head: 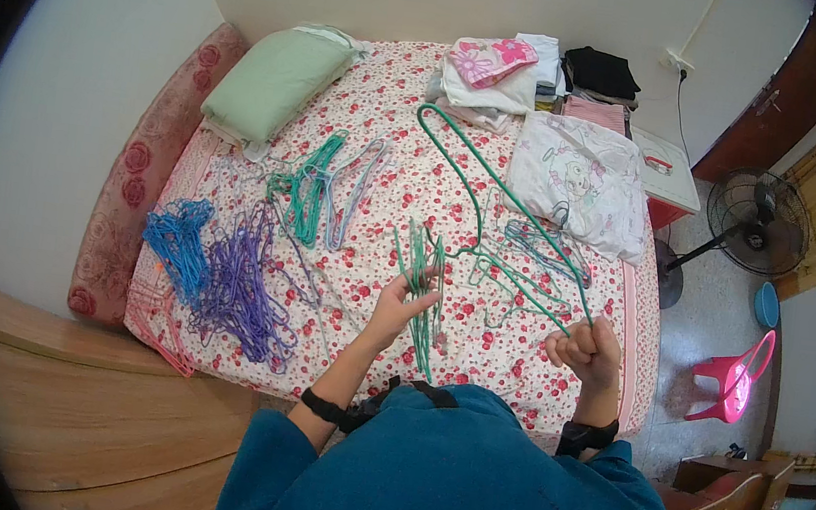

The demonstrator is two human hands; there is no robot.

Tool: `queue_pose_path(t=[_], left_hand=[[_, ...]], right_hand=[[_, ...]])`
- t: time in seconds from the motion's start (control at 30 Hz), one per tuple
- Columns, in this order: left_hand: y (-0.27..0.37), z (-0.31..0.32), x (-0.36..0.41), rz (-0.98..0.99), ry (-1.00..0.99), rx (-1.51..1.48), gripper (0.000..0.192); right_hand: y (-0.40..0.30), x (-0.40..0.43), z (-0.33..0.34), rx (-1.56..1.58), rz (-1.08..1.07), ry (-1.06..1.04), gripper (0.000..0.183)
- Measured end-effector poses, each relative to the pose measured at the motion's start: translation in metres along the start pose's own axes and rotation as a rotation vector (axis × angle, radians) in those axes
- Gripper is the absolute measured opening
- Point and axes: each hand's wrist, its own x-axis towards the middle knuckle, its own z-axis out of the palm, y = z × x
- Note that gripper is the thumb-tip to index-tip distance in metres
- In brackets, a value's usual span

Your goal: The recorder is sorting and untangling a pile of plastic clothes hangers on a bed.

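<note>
My right hand (588, 351) is closed around one end of a large green clothes hanger (520, 196), which is raised over the bed with its hook towards my left hand. My left hand (402, 307) holds several thin green hangers (421, 324) bunched side by side. Below the raised hanger, more loose green hangers (517, 286) and some grey-blue hangers (530, 239) lie on the bedsheet. Further left are a bundle of green hangers (313, 191), a pale blue hanger (347, 195), a purple heap of hangers (242, 289) and a blue heap of hangers (183, 244).
The flowered bedsheet (394, 178) carries a green pillow (280, 82), folded clothes (492, 76) and a white printed pillow (579, 180). Pink hangers (162, 329) lie at the near left edge. On the right stand a fan (755, 219) and a pink chair (733, 386).
</note>
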Motion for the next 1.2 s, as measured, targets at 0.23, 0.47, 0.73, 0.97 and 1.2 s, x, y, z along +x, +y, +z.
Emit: queue_pose_path(t=[0.23, 0.47, 0.73, 0.97, 1.2], left_hand=[[-0.002, 0.009, 0.01, 0.065, 0.041, -0.074, 0.031], [-0.004, 0.002, 0.004, 0.019, 0.086, -0.041, 0.019], [0.001, -0.005, 0.007, -0.019, 0.166, -0.102, 0.017], [0.009, -0.021, 0.009, 0.073, 0.292, -0.16, 0.019], [0.004, -0.037, 0.004, 0.085, 0.315, -0.132, 0.02]], right_hand=[[-0.001, 0.0, 0.005, -0.042, 0.005, 0.043, 0.044], [-0.019, -0.003, 0.002, -0.142, -0.04, 0.092, 0.044], [-0.017, -0.001, 0.006, -0.25, 0.074, 0.033, 0.042], [-0.013, -0.006, 0.002, -0.38, 0.323, 0.101, 0.042], [-0.019, -0.008, -0.005, -0.221, 0.088, 0.241, 0.044]])
